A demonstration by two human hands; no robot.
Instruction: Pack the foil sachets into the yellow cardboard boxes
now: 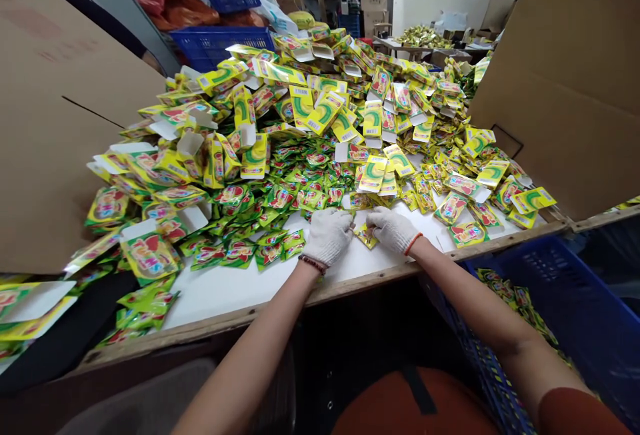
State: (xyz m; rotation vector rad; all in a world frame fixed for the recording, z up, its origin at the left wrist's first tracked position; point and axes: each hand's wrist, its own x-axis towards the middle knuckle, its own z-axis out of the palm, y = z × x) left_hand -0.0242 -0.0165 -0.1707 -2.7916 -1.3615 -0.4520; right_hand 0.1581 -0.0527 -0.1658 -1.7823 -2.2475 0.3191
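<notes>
Both of my hands wear white knit gloves and are close together over the white tabletop [215, 295], near its front edge. My left hand [327, 238] is closed, its fingers curled inward beside green packets [270, 252]; what its fingertips hold is hidden. My right hand [394, 230] is closed too, with its fingertips at a small yellow packet [367, 236] between the hands. Just beyond them lie small yellow boxes [373, 174] and a spread of yellow packets [423, 195].
A large heap of open yellow-green boxes [320, 112] fills the table's back. Cardboard walls [560, 75] stand at both sides. A blue crate [590, 315] with packets sits below right, and blue crates [217, 45] are behind the heap. A wooden strip [360, 282] edges the table.
</notes>
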